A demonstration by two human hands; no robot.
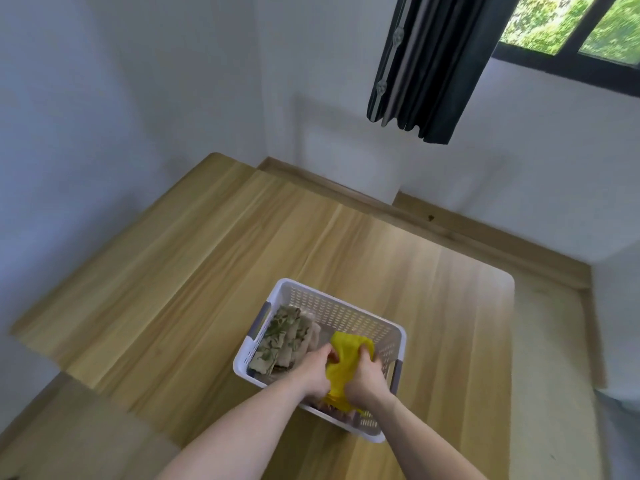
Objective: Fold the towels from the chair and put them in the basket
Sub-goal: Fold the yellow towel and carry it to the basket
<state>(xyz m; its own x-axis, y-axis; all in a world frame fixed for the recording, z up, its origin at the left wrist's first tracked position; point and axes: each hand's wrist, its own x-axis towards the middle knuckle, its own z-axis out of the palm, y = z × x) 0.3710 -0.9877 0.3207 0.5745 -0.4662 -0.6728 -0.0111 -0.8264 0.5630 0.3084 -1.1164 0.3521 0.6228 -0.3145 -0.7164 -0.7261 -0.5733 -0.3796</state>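
A white perforated plastic basket with grey handles stands on the wooden table. A folded beige towel with a green leaf print lies in its left half. Over the right half I hold a folded yellow towel between both hands. My left hand grips its left edge and my right hand grips its right edge, fingers curled into the cloth. The towel's lower part reaches down inside the basket. The chair is out of view.
The light wooden table spreads wide to the left and behind the basket, against white walls. Its right edge drops to a pale floor. A dark curtain hangs by the window at the upper right.
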